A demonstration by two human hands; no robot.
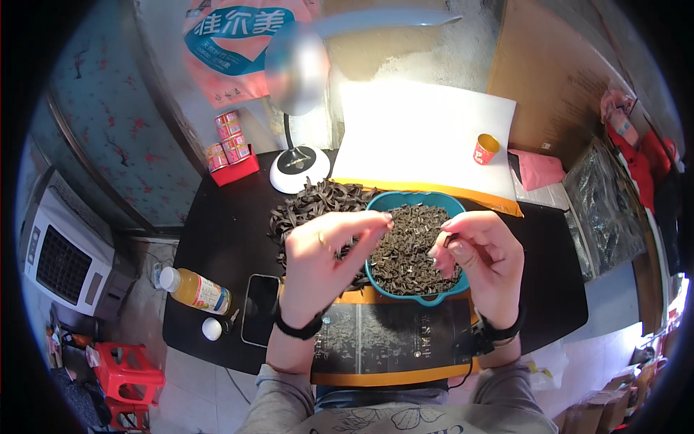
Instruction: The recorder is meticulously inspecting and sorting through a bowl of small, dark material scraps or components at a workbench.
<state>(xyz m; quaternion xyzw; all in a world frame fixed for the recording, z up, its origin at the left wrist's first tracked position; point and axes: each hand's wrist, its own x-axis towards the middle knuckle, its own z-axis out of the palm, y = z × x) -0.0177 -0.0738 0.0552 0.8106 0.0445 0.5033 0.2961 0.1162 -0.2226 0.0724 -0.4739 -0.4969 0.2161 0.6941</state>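
Over the left side of a teal basin (pixel 374 278), my left hand (pixel 318 253) is closed, thumb and index fingertips pressed together; what they hold, if anything, is too small to make out. My right hand (pixel 495 253) hovers over the basin's right side and pinches a small dark piece (pixel 450 239) between thumb and forefinger. Many short, dark brown-grey pieces (pixel 408 249) fill the basin. Behind my left hand lies a heap of longer, curled dark strips (pixel 318 202), partly hidden by that hand.
A white desk lamp (pixel 289 170) stands behind the strips. Left are a phone (pixel 259 307), a juice bottle (pixel 199 291), a white round object (pixel 212 329) and stacked cans (pixel 233 145). A dark printed panel (pixel 394 336) lies in front. An orange-red cup (pixel 486 149) rests on a white sheet (pixel 426 137).
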